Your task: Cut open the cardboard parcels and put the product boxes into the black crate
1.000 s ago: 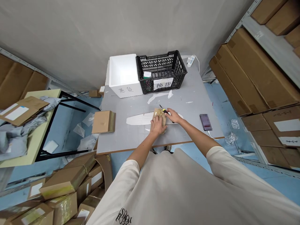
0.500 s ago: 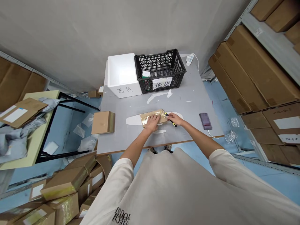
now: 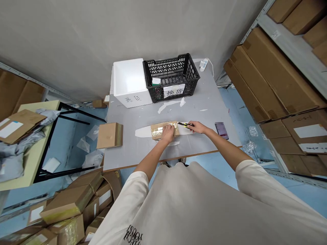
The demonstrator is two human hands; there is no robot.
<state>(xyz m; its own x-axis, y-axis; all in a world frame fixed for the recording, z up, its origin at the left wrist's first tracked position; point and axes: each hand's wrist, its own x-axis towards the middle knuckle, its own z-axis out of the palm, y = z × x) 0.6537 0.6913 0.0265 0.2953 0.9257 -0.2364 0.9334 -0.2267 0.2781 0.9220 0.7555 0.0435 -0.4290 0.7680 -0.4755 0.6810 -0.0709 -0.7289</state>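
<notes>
Standing on left side of tabletop: brown box. Next, taped package over white patch, left hand resting on top (cannot tell how wide). Black-and-yellow cutter, tip near package's right end, gripped by right hand. Farther right, phone.

Packing room: stacked cartons, loaded shelving, labelled crate.
</notes>
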